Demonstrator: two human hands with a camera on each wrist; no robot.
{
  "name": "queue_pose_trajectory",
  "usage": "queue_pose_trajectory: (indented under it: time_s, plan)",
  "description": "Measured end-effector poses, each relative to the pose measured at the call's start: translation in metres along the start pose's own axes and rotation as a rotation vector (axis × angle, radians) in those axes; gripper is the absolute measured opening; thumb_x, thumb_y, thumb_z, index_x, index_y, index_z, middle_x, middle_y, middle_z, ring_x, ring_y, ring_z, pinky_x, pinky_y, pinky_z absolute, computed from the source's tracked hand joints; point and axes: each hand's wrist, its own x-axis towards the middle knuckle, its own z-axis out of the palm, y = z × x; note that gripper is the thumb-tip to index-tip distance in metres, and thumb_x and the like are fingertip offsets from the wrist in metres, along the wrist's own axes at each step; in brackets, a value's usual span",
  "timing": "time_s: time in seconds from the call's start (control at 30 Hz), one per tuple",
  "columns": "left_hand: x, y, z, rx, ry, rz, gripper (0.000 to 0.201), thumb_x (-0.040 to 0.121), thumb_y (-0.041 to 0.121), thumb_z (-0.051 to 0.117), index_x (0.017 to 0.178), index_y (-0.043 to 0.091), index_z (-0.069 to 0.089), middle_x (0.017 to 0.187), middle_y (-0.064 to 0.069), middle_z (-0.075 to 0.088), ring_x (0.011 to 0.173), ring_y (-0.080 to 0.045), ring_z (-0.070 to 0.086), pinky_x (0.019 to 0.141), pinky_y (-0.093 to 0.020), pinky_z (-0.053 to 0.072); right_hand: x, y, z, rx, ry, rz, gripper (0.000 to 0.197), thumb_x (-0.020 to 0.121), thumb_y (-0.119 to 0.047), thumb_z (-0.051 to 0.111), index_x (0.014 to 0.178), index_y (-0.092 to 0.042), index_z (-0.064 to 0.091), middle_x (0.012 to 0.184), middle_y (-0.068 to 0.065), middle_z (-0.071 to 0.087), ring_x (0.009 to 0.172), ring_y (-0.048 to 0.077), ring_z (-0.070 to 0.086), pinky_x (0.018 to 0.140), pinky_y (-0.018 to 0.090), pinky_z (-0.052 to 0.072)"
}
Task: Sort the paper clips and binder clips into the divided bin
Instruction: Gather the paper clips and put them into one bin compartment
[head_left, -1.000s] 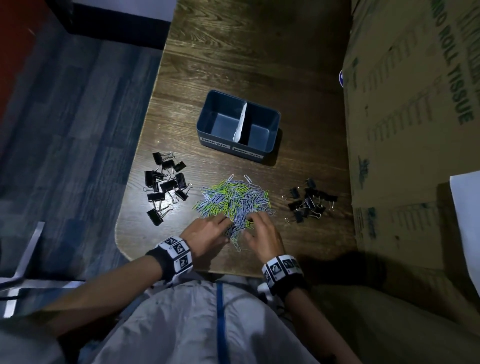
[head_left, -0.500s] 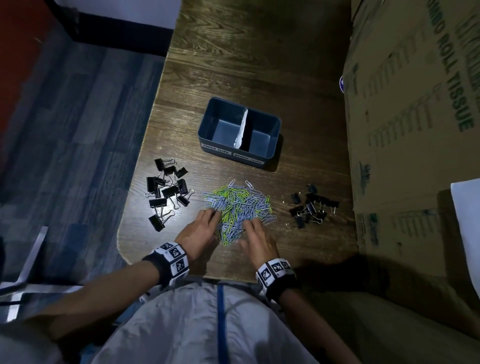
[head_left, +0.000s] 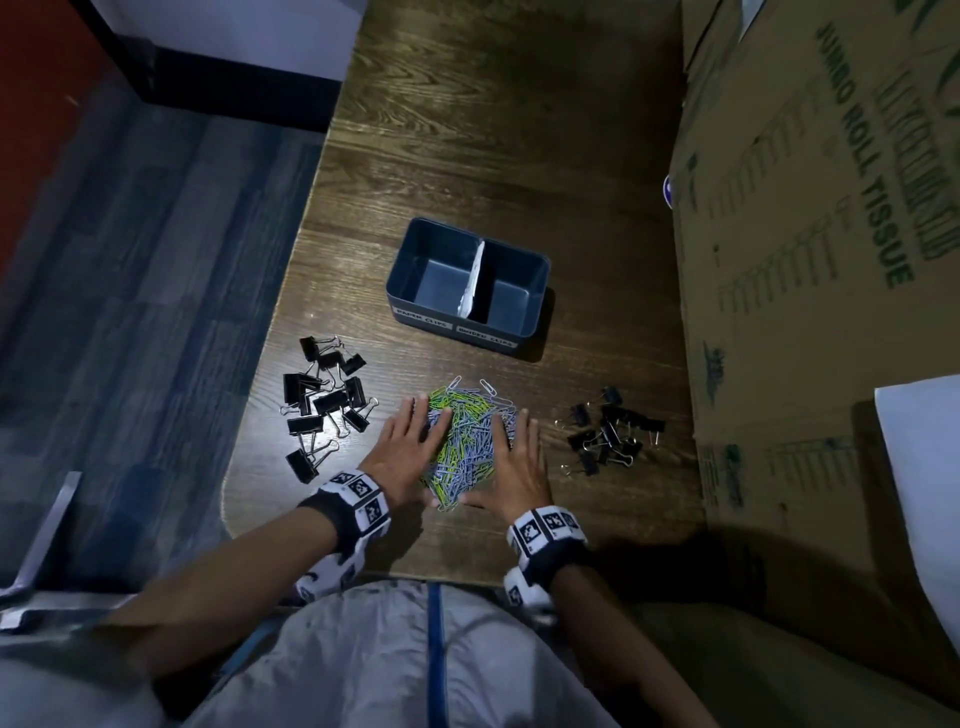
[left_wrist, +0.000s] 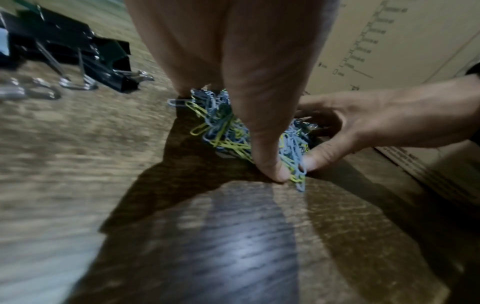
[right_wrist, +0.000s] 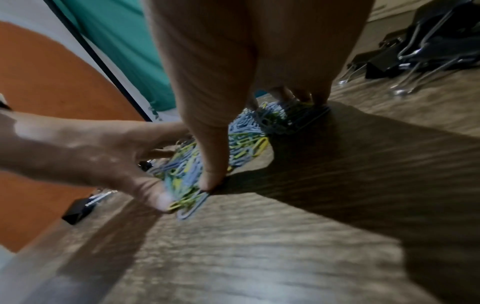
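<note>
A heap of green and blue paper clips (head_left: 467, 441) lies near the front of the wooden table. My left hand (head_left: 410, 447) lies flat against its left side and my right hand (head_left: 514, 462) against its right side, fingers straight. In the left wrist view the left thumb (left_wrist: 267, 160) and the right thumb (left_wrist: 319, 156) nearly meet at the near end of the paper clip heap (left_wrist: 221, 127). The dark blue divided bin (head_left: 457, 325) stands behind, both halves empty, with a white divider (head_left: 474, 280). Black binder clips lie in a left group (head_left: 324, 400) and a right group (head_left: 608, 431).
A large cardboard box (head_left: 810, 260) walls off the table's right side, close to the right binder clips. The table's left edge (head_left: 270, 332) drops to a blue floor. A white sheet (head_left: 924, 467) shows at far right.
Both hands have slid forward along the heap's sides and straightened. The paper clips are pushed together into a narrower, taller heap.
</note>
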Motion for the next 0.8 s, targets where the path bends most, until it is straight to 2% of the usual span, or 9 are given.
queue_pose_trajectory:
  time_s: [0.1, 0.17, 0.23, 0.37, 0.43, 0.5, 0.6, 0.7, 0.8]
  plan:
    - [-0.001, 0.008, 0.005, -0.134, 0.024, 0.072, 0.127, 0.077, 0.024, 0.077, 0.145, 0.024, -0.030, 0.149, -0.015, -0.035, 0.139, -0.031, -0.028, 0.119, -0.051, 0.007, -0.002, -0.006, 0.008, 0.059, -0.001, -0.064, 0.118, 0.076, -0.036, 0.082, 0.157, -0.023, -0.001, 0.164, 0.010, -0.016, 0.151, 0.029, -0.015, 0.123, 0.049, 0.013]
    - [-0.004, 0.008, 0.008, -0.216, 0.035, 0.110, 0.122, 0.079, 0.017, 0.073, 0.145, 0.030, -0.028, 0.149, -0.010, -0.036, 0.140, -0.027, -0.027, 0.119, -0.051, 0.009, -0.006, -0.003, 0.007, 0.103, 0.005, -0.123, 0.109, 0.080, -0.025, 0.080, 0.158, -0.023, 0.004, 0.165, 0.007, -0.011, 0.152, 0.026, -0.011, 0.122, 0.047, 0.015]
    - [-0.006, 0.007, 0.005, -0.219, 0.040, 0.124, 0.124, 0.076, 0.027, 0.077, 0.146, 0.033, -0.026, 0.151, -0.006, -0.034, 0.141, -0.025, -0.024, 0.118, -0.049, 0.008, -0.007, 0.003, 0.001, 0.116, 0.001, -0.152, 0.107, 0.078, -0.027, 0.081, 0.157, -0.027, 0.008, 0.166, 0.003, -0.005, 0.153, 0.025, -0.005, 0.123, 0.048, 0.014]
    - [-0.001, 0.005, -0.020, 0.007, 0.045, 0.131, 0.139, 0.055, 0.069, 0.075, 0.148, 0.030, -0.021, 0.157, -0.010, -0.023, 0.144, -0.028, -0.017, 0.115, -0.051, 0.002, 0.001, 0.012, -0.021, 0.129, 0.001, -0.130, 0.118, 0.064, -0.043, 0.088, 0.153, -0.039, 0.012, 0.166, -0.005, -0.004, 0.152, 0.023, -0.004, 0.121, 0.055, 0.013]
    - [0.012, 0.006, -0.034, 0.014, -0.006, 0.071, 0.146, 0.049, 0.072, 0.076, 0.146, 0.031, -0.025, 0.154, -0.013, -0.027, 0.143, -0.033, -0.021, 0.114, -0.055, -0.002, 0.012, 0.013, -0.031, 0.101, -0.056, -0.139, 0.132, 0.057, -0.046, 0.091, 0.154, -0.042, 0.002, 0.164, -0.005, -0.017, 0.151, 0.021, -0.015, 0.119, 0.055, 0.003]
    - [0.027, 0.009, -0.043, 0.054, -0.059, 0.033, 0.154, 0.045, 0.071, 0.080, 0.143, 0.031, -0.031, 0.151, -0.016, -0.032, 0.139, -0.038, -0.025, 0.113, -0.058, -0.005, 0.025, 0.008, -0.040, 0.021, -0.156, -0.137, 0.145, 0.052, -0.046, 0.093, 0.153, -0.043, -0.012, 0.161, -0.001, -0.030, 0.148, 0.023, -0.024, 0.117, 0.054, 0.000]
    - [0.040, 0.016, -0.043, 0.192, -0.148, 0.031, 0.158, 0.045, 0.067, 0.083, 0.144, 0.024, -0.032, 0.149, -0.014, -0.036, 0.138, -0.042, -0.027, 0.115, -0.059, -0.003, 0.040, -0.002, -0.041, -0.125, -0.239, -0.156, 0.153, 0.053, -0.045, 0.093, 0.153, -0.032, -0.020, 0.159, 0.001, -0.034, 0.146, 0.026, -0.028, 0.119, 0.055, -0.005]
    - [0.038, 0.018, -0.035, 0.162, -0.108, 0.067, 0.150, 0.051, 0.055, 0.087, 0.150, 0.017, -0.018, 0.156, -0.011, -0.024, 0.144, -0.036, -0.016, 0.118, -0.052, 0.004, 0.033, -0.006, -0.031, -0.135, -0.183, -0.205, 0.139, 0.063, -0.038, 0.090, 0.156, -0.018, -0.011, 0.164, 0.002, -0.021, 0.151, 0.023, -0.017, 0.124, 0.048, 0.002]
    - [0.029, 0.013, -0.025, 0.077, 0.002, 0.156, 0.127, 0.063, 0.043, 0.085, 0.152, 0.013, -0.001, 0.160, -0.012, 0.001, 0.146, -0.029, 0.006, 0.117, -0.048, 0.017, 0.018, -0.001, -0.024, -0.042, -0.054, -0.279, 0.109, 0.077, -0.024, 0.083, 0.157, -0.013, 0.011, 0.166, 0.004, 0.005, 0.152, 0.023, 0.006, 0.123, 0.045, 0.018]
